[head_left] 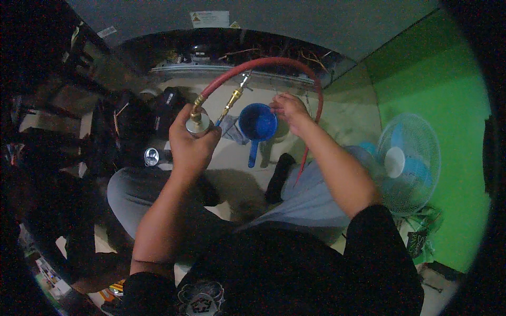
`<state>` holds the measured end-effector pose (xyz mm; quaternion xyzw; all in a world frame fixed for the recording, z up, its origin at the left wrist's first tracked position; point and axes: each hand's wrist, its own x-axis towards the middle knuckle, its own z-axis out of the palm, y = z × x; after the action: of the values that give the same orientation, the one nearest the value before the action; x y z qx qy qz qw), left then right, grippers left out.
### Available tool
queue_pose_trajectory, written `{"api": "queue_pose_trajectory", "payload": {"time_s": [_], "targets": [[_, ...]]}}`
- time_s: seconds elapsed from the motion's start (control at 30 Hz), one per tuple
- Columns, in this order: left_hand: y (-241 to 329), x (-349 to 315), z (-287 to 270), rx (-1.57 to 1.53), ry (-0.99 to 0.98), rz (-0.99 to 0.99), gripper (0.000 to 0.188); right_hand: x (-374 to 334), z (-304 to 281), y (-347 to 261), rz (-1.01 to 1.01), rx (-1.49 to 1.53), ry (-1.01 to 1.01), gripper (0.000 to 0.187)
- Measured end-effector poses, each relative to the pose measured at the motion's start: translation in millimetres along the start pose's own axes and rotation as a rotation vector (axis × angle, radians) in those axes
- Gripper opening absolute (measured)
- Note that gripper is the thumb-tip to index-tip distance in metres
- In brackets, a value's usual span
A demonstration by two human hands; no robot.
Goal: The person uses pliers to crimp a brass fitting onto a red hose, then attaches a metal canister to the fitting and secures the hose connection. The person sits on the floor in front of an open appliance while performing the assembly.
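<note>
My left hand [192, 145] is wrapped around a silver, round-topped canister [198, 125] with a brass elbow fitting [197, 105] on it. From that fitting a red hose [274, 61] arcs over to the right and drops past my right forearm. Beside the left thumb, a brass valve fitting [232, 100] with a blue end slants up toward the back. My right hand [290, 110] has its fingers curled together near the right rim of a blue dipper [258, 122]. Whatever those fingers pinch, if anything, is too small to tell. A grey cloth [233, 130] lies left of the dipper.
Ahead stands a large grey appliance [153, 26] with a dark open lower bay [200, 52] holding tubing. A fan [406, 163] stands at right by a green wall [453, 131]. A can [152, 156] and dark bags [163, 105] are at left, in dim light.
</note>
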<state>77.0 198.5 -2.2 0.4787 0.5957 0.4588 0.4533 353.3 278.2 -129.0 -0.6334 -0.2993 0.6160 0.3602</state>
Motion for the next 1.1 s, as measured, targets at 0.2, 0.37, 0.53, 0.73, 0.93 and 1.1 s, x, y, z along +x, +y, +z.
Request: {"api": "queue_pose_trajectory", "payload": {"time_s": [0.2,0.37,0.53,0.73,0.93,1.1], "targets": [[4.0,1.7,-1.7,-0.004,-0.023,0.036,0.027,-13.7,1.8,-8.6,0.021,-0.022,0.003,0.024],[2.0,0.8,-3.3,0.012,-0.037,0.046,0.028,-17.4,2.5,-1.2,-0.036,-0.106,0.045,0.028],[-5.9,3.7,-4.3,0.038,-0.013,0.064,0.036,-5.0,-3.3,6.7,-0.085,-0.183,0.026,0.028],[-10.4,4.9,-3.2,0.128,0.008,0.057,0.045,6.4,-9.9,-8.4,-0.059,0.11,0.094,0.034],[-0.5,3.0,0.5,0.03,-0.022,0.022,0.036,3.3,-1.3,-1.6,-0.09,0.034,-0.017,0.038],[5.4,0.0,1.3,0.013,-0.045,-0.009,0.029,-1.5,-0.4,-2.3,-0.062,0.003,-0.013,0.034]]}}
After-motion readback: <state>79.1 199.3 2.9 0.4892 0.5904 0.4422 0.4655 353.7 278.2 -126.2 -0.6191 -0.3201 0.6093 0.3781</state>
